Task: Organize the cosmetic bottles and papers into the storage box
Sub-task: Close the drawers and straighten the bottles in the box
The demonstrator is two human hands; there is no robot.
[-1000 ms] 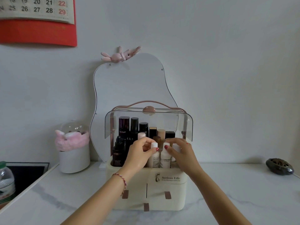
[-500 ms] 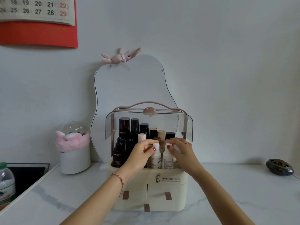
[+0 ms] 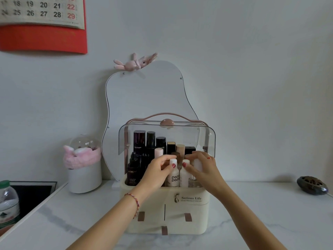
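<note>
Red-nailed fingers of my left hand (image 3: 158, 170) curl around the neck of a white bottle (image 3: 173, 175), thumb on its front and fingertips behind the cap. My right hand (image 3: 201, 166) closes the same way on the second white bottle (image 3: 185, 173) just beside it, thumb at the neck, other fingers draped over the bottles behind. Both white bottles stand upright, long axis vertical, caps up, the left one's label facing me. They touch side by side at the front of the box's (image 3: 167, 210) upper compartment, right of centre.

Left of my left hand stands a dark dropper bottle (image 3: 133, 171), upright, dropper top up. Behind it a back row of tall dark bottles (image 3: 144, 141) and shorter beige and black tubes all stand caps up too. The clear lid (image 3: 207, 139) is swung up above them.

Below, the cream box's drawers are shut. It sits on a marble counter (image 3: 261, 213), with a pear-shaped mirror (image 3: 144, 98) close behind it.
</note>
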